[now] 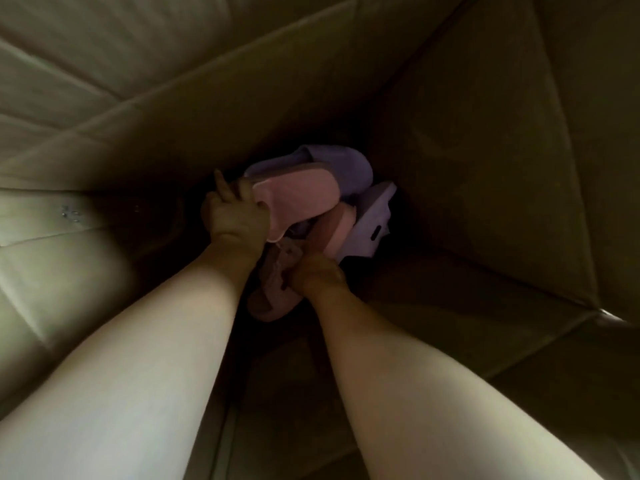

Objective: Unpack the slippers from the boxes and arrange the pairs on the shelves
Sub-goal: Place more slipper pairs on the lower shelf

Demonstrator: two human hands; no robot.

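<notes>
Both my arms reach deep into a tall cardboard box [485, 168]. At its dim bottom lies a small heap of slippers. My left hand [233, 216] grips the heel end of a pink slipper [298, 199] that lies on top. Behind it sits a purple slipper [332, 164]. A lilac slipper [370, 223] stands on edge at the right, sole outward, with another pink one [341, 233] beside it. Lower down, my right hand [317, 271] holds a darker pink slipper [273, 296], fingers curled round its upper edge.
The box walls rise steeply on every side and close in around my arms. A metal staple [71, 214] shows in the left wall. The box floor around the heap is dark and hard to make out.
</notes>
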